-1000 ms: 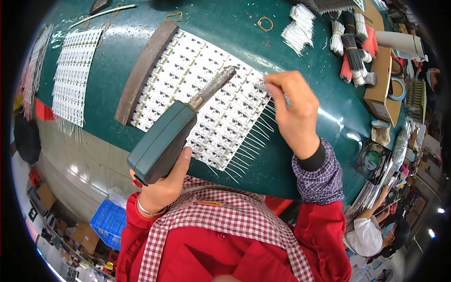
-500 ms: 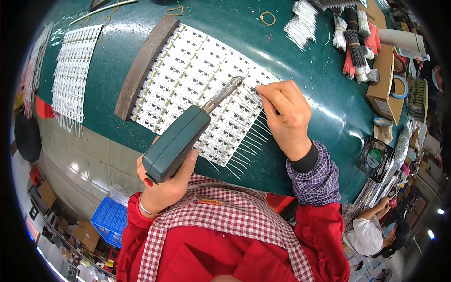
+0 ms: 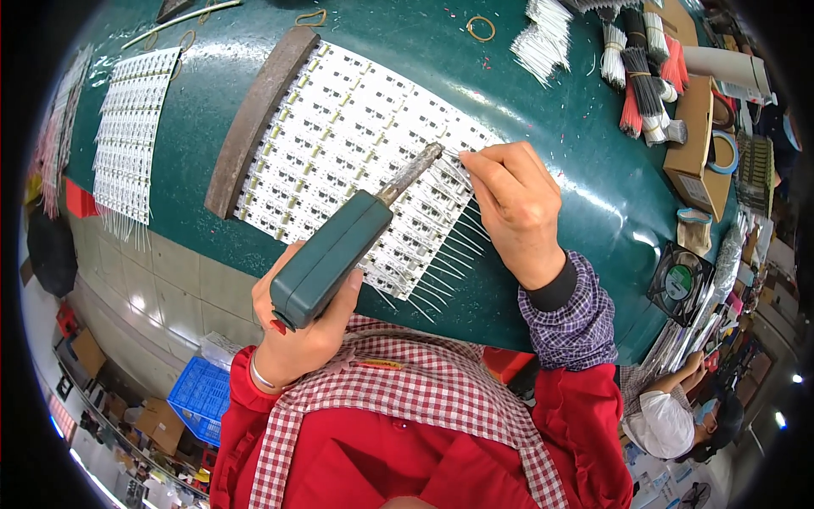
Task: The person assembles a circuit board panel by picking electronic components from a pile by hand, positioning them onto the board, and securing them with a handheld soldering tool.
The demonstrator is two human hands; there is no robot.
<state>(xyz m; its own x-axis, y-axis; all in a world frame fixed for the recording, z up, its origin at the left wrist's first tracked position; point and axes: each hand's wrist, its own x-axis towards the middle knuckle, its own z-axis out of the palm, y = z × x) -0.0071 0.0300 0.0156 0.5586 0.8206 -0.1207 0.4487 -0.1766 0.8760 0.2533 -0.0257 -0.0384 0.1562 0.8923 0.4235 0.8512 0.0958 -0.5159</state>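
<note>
My left hand (image 3: pixel 298 349) is wrapped round a dark green soldering gun (image 3: pixel 332 254). Its metal barrel slants up and right, and the tip is at the upper right part of a white circuit board panel (image 3: pixel 343 119). Beside that tip, my right hand (image 3: pixel 519 212) pinches a thin white wire (image 3: pixel 452 155), mostly hidden by the fingers. Several white wires (image 3: pixel 451 259) stick out along the panel's right edge, below my right hand. A brown curved-looking bar (image 3: pixel 259 127) lies along the panel's left edge.
A second wired panel (image 3: pixel 136 127) overhangs the table edge at left. Loose white wires (image 3: pixel 543 42), bundled wires (image 3: pixel 642 81), a cardboard box (image 3: pixel 691 157) and a small black fan (image 3: pixel 678 284) lie at right. A rubber band (image 3: pixel 481 29) is at the back. Another person (image 3: pixel 670 420) sits at far right.
The soldering gun and my left hand have shifted slightly right, with the tip a little lower on the panel. My right hand stays nearly in place, still pinching the wire.
</note>
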